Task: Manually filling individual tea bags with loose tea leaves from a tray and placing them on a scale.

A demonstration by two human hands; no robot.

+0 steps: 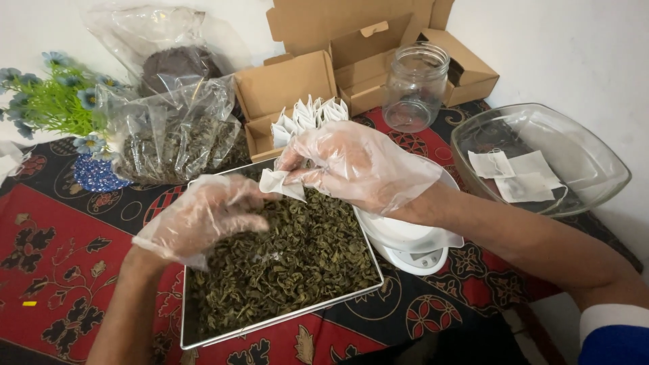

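Frame centre: right hand (358, 165) pinches sachet (280, 184); left hand (203, 216) pinches leaves (291, 257), fingertips blurred by glove. Tray (284, 323) hides part of scale (412, 250). Free cloth lower left.

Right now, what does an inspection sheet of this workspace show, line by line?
Surface: table under a red and black patterned cloth.
Job's things: metal tray of dried green leaves; small white paper bag.
Clutter: glass jar, glass bowl with flat bags, white scale, cardboard boxes, plastic bags of leaves.
Grippers: left hand, gloved, over the leaves; right hand, gloved, pinching the paper bag.
Cables: nothing seen.
Surroundings: white wall, blue flowers.
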